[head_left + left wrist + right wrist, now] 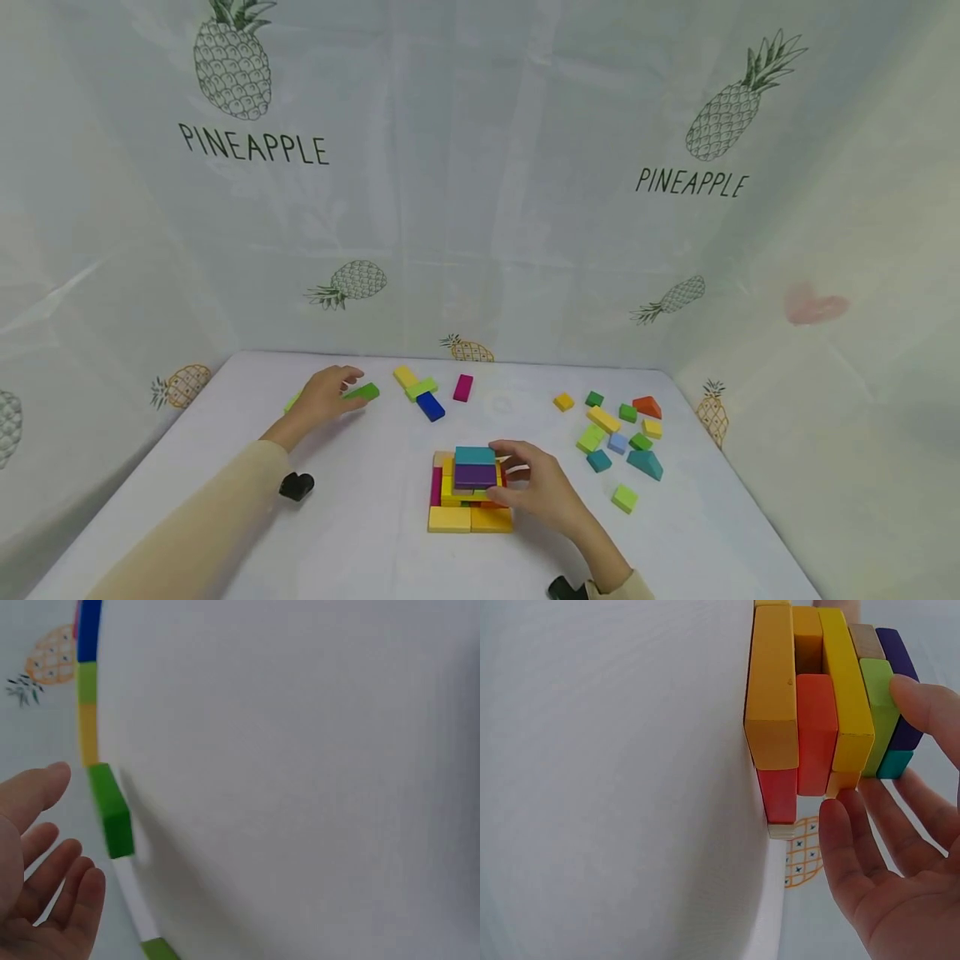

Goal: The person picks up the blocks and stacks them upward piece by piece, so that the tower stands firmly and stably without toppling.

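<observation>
My left hand is at the back left, beside a green block. In the left wrist view its thumb and fingers are spread, with a gap between them and that green block. At the front middle, my right hand is at the right side of a layered stack of blocks. A teal block and a purple block form its top. In the right wrist view the thumb touches the purple block and lime block, while loosely bent fingers reach along the stack's other side.
Behind lie yellow, lime and blue blocks in a cluster, and a magenta block. Loose blocks, among them a teal triangle and a red triangle, are scattered at right. Pineapple-print cloth encloses the white table.
</observation>
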Motion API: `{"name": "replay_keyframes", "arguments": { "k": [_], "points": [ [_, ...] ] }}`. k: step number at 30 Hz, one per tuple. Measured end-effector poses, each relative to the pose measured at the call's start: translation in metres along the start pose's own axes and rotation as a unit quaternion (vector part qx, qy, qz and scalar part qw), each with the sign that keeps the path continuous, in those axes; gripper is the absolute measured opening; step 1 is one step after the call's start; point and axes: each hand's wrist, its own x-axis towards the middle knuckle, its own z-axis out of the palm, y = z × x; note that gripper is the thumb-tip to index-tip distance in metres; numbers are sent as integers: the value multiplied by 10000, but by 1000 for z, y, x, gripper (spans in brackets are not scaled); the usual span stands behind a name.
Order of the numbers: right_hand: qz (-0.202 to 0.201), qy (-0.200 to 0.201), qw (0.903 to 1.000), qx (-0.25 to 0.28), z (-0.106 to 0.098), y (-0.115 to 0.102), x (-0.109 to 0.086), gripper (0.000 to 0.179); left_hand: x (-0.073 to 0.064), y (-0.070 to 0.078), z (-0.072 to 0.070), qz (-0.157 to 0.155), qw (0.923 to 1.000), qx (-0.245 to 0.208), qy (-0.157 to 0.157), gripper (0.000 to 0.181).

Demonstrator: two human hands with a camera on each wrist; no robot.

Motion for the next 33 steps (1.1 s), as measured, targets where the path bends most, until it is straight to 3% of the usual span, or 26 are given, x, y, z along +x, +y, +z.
{"name": "replay_keyframes", "arguments": {
  "k": [7,11,14,18,22,28,33],
  "points": [
    [-50,-6,10000,-18,3,1,2,63,3,-15,6,-446,9988,81,-207,45],
    [-58,-33,10000,5,4,0,3,64,-1,-12,6,-416,9989,105,-212,36],
    [-52,-53,10000,-1,3,-1,3,64,-5,-2,7,-226,9996,49,-135,34],
    [-50,-41,10000,-47,0,-1,2,65,-9,24,8,202,9997,-5,-109,34],
    [-93,-24,9999,-51,-3,0,1,66,-16,64,11,684,9974,-26,-225,34],
    [-192,6,9998,55,-4,2,-1,67,-28,122,22,1548,9848,-291,-734,34],
    [-224,51,9996,142,-3,2,-2,69,-39,149,36,1787,9765,-421,-1125,35]
  ]
}}
